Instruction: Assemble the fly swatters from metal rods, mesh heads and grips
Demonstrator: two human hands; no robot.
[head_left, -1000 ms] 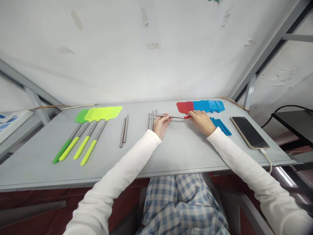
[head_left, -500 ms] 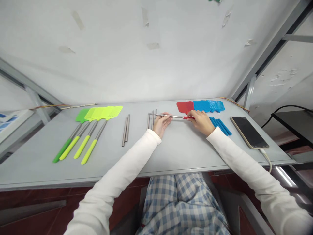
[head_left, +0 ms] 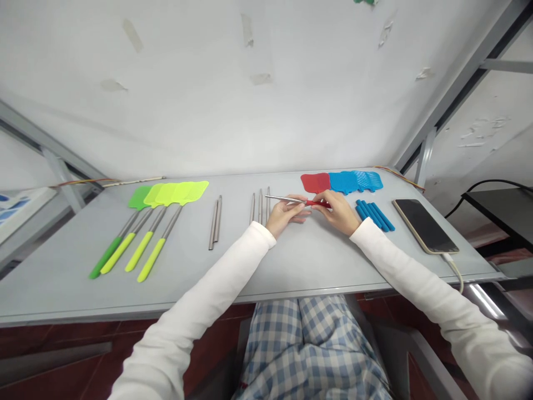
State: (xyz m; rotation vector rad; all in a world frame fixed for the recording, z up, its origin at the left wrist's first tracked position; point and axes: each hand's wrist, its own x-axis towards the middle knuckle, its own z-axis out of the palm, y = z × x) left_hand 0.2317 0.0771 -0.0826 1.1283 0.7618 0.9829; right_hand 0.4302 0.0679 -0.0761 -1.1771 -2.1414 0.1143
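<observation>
Between my hands is a thin metal rod [head_left: 278, 198] whose right end sits in a red handle [head_left: 321, 204]. My left hand [head_left: 287, 215] is closed round the rod close to where it meets the handle. The fingers of my right hand [head_left: 339, 211] grip the red handle. Several loose metal rods [head_left: 260, 205] lie just left of my left hand, partly hidden by it. Behind my right hand lie red fly swatter heads [head_left: 315, 183] and blue fly swatter heads [head_left: 353, 181], overlapping. Blue handles [head_left: 377, 215] lie right of that hand.
Several green and yellow fly swatters [head_left: 160, 228] lie at the left of the grey table [head_left: 233, 272]. Two metal rods [head_left: 215, 222] lie nearer the middle. A phone [head_left: 425, 225] with a cable [head_left: 453, 269] is at the right. A white wall [head_left: 258, 122] stands behind.
My left hand has slid right along the rod toward the red handle, so the hands are closer together. The rod's free end has shifted right.
</observation>
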